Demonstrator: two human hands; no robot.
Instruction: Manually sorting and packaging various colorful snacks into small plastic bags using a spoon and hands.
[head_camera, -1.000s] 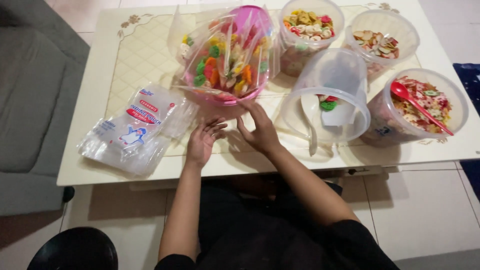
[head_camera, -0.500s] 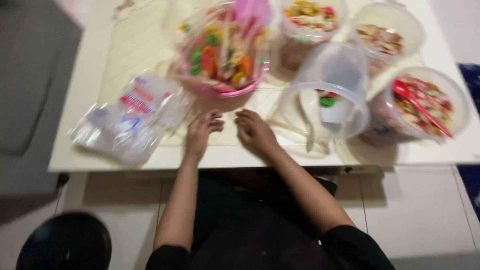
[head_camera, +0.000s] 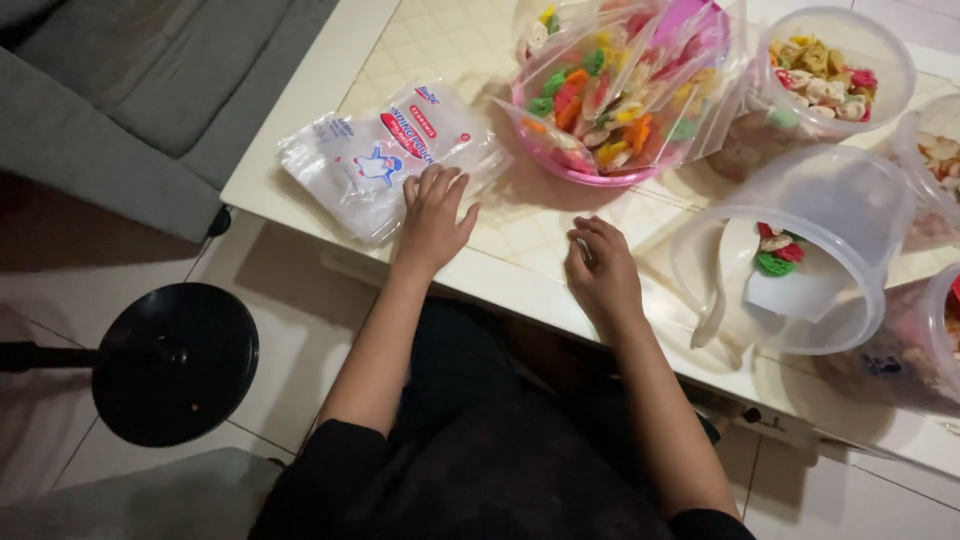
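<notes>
Pouch pack (head_camera: 385, 160) under flat left hand (head_camera: 432, 215); right hand (head_camera: 602, 272) curled.

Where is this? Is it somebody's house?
Probably a living room at home. A grey sofa stands beside a low white table on a tiled floor, and the table holds a pink bowl and clear tubs of colourful snacks.

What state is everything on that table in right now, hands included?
Left hand: fingers spread, resting on the pack of clear pouches.
Right hand: curled, on the table, holding nothing visible.
Pink bowl: full of filled bags.
Tipped clear tub: on its side, nearly empty.
Snack tub: upright, lidless, filled.
</notes>
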